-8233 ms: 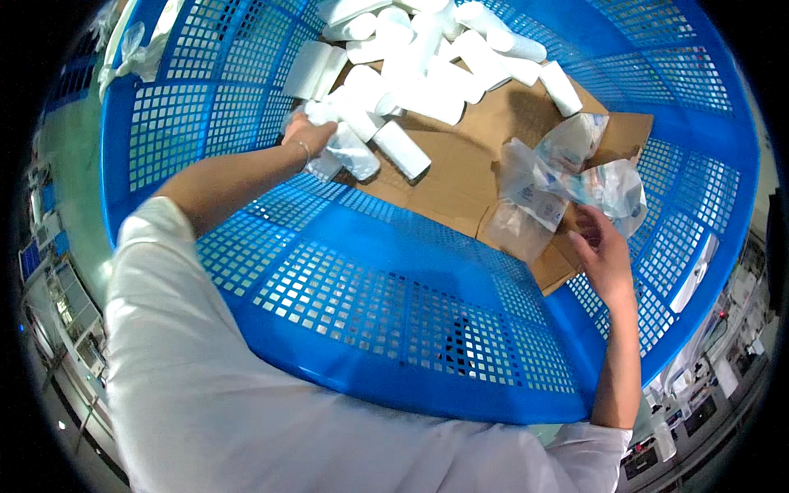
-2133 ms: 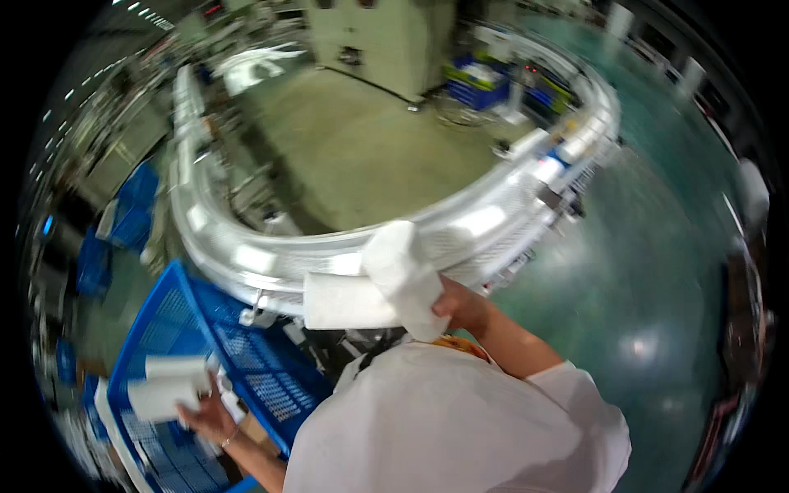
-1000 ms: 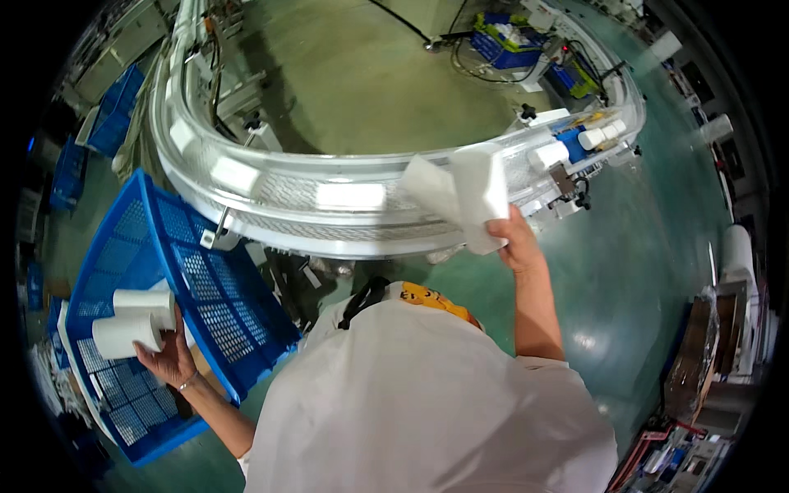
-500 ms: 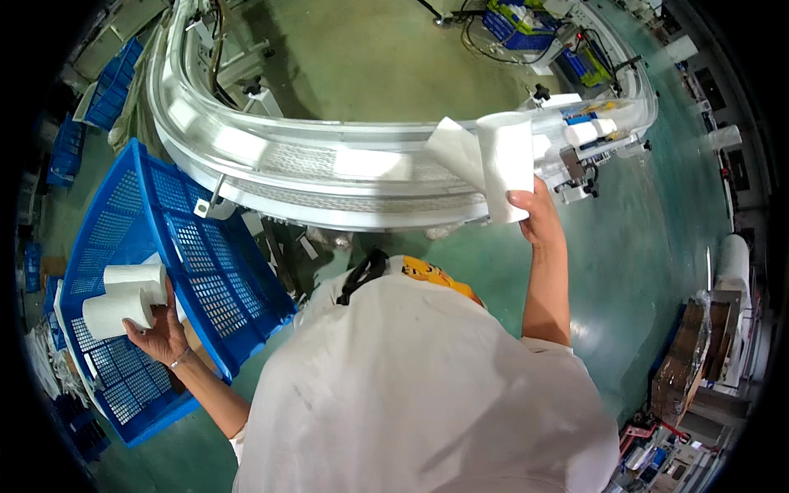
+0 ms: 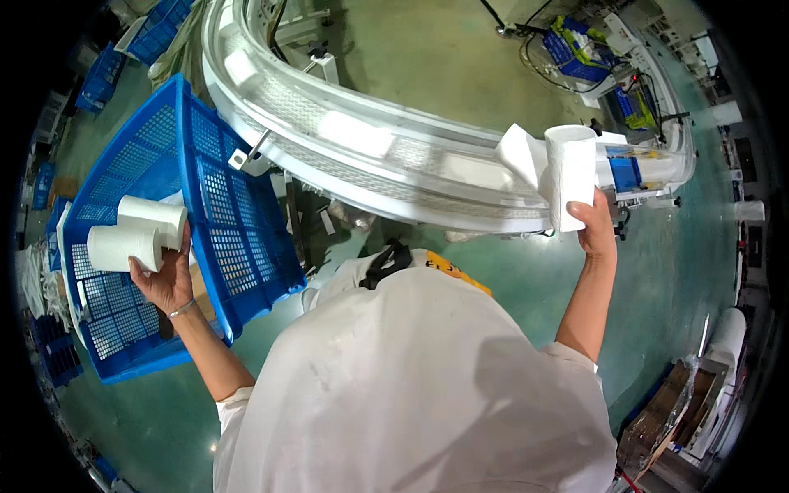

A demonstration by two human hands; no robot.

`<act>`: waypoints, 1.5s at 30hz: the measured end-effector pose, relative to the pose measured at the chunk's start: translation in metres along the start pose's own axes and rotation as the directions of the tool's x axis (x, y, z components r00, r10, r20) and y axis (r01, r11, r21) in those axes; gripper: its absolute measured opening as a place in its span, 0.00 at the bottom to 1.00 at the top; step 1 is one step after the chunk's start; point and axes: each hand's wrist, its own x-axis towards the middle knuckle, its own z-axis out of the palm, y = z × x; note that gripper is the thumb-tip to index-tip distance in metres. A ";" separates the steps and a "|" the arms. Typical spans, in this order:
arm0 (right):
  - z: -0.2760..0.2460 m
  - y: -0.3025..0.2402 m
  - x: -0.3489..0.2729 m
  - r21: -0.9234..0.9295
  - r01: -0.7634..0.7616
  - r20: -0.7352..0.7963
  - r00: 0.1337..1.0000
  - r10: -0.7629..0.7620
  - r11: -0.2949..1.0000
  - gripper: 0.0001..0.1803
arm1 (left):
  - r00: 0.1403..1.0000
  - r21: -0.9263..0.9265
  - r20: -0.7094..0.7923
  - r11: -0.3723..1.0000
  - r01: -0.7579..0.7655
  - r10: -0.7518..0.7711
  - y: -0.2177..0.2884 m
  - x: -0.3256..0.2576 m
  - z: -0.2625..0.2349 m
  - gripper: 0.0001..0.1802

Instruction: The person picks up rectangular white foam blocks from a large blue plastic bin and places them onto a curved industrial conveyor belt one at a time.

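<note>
Curved white conveyor (image 5: 411, 209) w/ mesh-like belt sweeps across upper middle; a few pale oblong items (image 5: 355, 133) lie spaced along it, detail washed out. Small white metal bracket (image 5: 246, 158) juts from its near side, standing in the gap btwn conveyor & basket. Person's white garment fills lower middle, hiding the green floor (image 5: 493, 279) there. Lower R, well apart: brown open-topped box (image 5: 645, 440) w/ clear film, nr a long white cylinder (image 5: 727, 337).

Containers: large blue perforated plastic basket (image 5: 187, 140) on L, brown cardboard (image 5: 200, 300) inside, partly hidden. Far upper R, blue crate w/ yellow-green trim (image 5: 579, 49) has white stuff in it, too sm. to ID. More blue baskets (image 5: 100, 78) upper L, contents unclear.

L hand (image 5: 170, 279) grips two white cylindrical rolls (image 5: 123, 248), touching side by side, seen against the basket's opening; can't tell if below rim. R hand (image 5: 597, 223) is closed round lower end of a near-upright white roll (image 5: 569, 177) by conveyor's near edge, w/ a slanted white piece (image 5: 519, 152) on its L; roll or loose sheet, can't tell.
</note>
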 end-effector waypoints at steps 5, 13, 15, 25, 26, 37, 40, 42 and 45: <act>-0.021 -0.028 0.031 -0.254 -0.039 0.157 0.984 0.081 0.967 0.33 | 0.998 0.024 -0.058 0.999 -0.028 0.030 -0.002 -0.003 0.003 0.38; -0.026 -0.014 0.085 -0.568 -0.113 0.341 0.869 0.358 0.816 0.26 | 0.996 0.065 -0.070 0.997 -0.047 0.051 -0.005 -0.007 0.019 0.39; -0.013 0.015 0.099 -0.438 -0.162 0.400 0.845 0.354 0.884 0.28 | 0.998 0.084 -0.027 0.995 -0.046 0.049 -0.008 -0.007 0.017 0.39; -0.013 0.012 0.121 -0.747 0.015 0.409 0.799 0.442 0.664 0.26 | 0.989 0.290 0.133 0.951 -0.104 0.068 -0.005 -0.014 0.033 0.34; -0.015 0.017 0.124 -0.781 0.003 0.376 0.800 0.467 0.624 0.25 | 0.986 0.302 0.159 0.948 -0.100 0.053 -0.007 -0.015 0.039 0.33; 0.141 -0.026 0.056 0.362 -0.055 0.656 0.724 -0.213 0.931 0.26 | 0.635 0.317 0.400 0.750 0.581 -0.661 -0.157 -0.059 0.126 0.32; 0.158 -0.026 0.045 -0.025 0.407 0.370 0.852 -0.370 0.913 0.23 | 0.466 0.352 0.410 0.608 0.712 -0.784 -0.183 -0.075 0.152 0.36; 0.148 -0.014 0.050 0.038 0.323 0.172 0.930 -0.325 0.945 0.22 | 0.453 0.365 0.395 0.589 0.721 -0.799 -0.183 -0.074 0.154 0.36; 0.104 -0.004 0.070 0.119 0.305 -0.110 0.950 -0.292 0.945 0.19 | 0.516 0.405 0.322 0.608 0.683 -0.794 -0.180 -0.067 0.142 0.35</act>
